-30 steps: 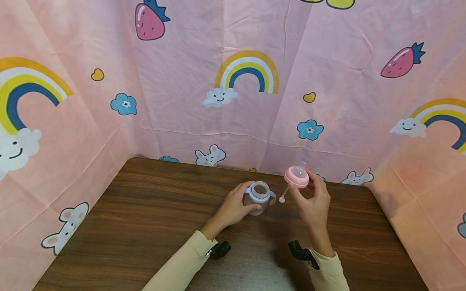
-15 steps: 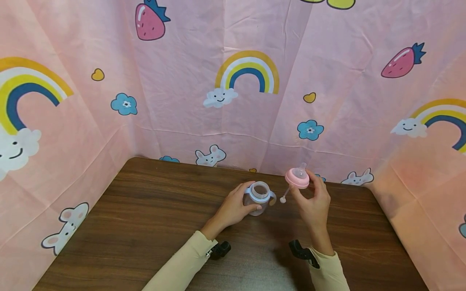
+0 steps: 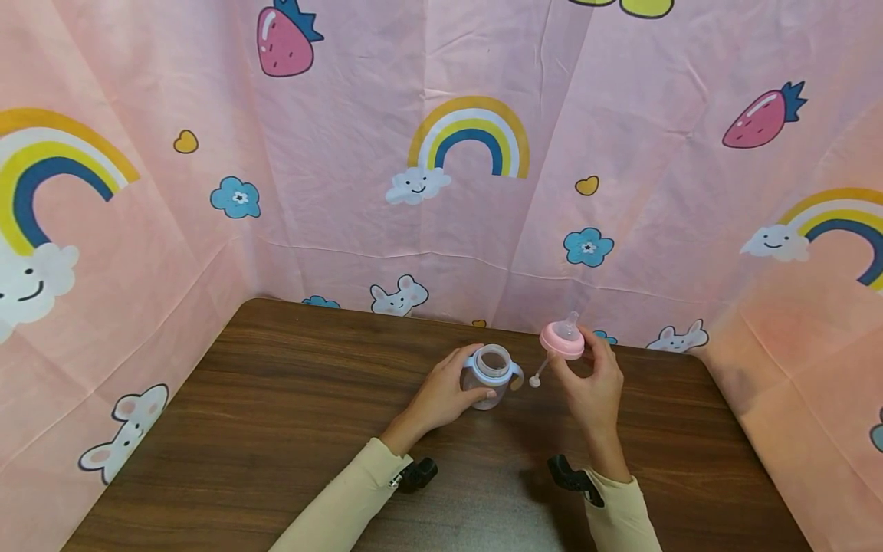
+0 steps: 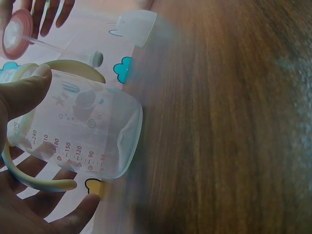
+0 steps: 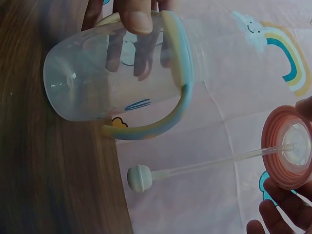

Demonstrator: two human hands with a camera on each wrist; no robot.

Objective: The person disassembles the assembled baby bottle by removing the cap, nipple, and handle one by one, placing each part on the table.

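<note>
My left hand (image 3: pixel 447 389) grips a clear baby bottle (image 3: pixel 487 391) around its upper body, thumb on the near side and fingers behind. The bottle is uncapped and upright, with a blue two-handled collar (image 4: pixel 39 184) and printed measuring marks. To its right, my right hand (image 3: pixel 595 383) pinches a pink bottle lid (image 3: pixel 562 342) by its rim, raised above the table. A clear teat (image 3: pixel 571 322) points up from the lid. Below hangs a thin straw (image 5: pixel 214 165) with a round weighted end (image 5: pixel 140 178), beside the bottle and outside it.
A translucent cap (image 4: pixel 138 28) stands on the wooden table (image 3: pixel 310 414) beyond the bottle in the left wrist view. Pink printed cloth (image 3: pixel 331 169) hangs behind the table and along both sides. Black wrist mounts (image 3: pixel 418 474) sit at both sleeves.
The pink lid in my right hand shifts very slightly, ending a touch lower with its straw tip a little lower too. My left hand and the bottle stay in place.
</note>
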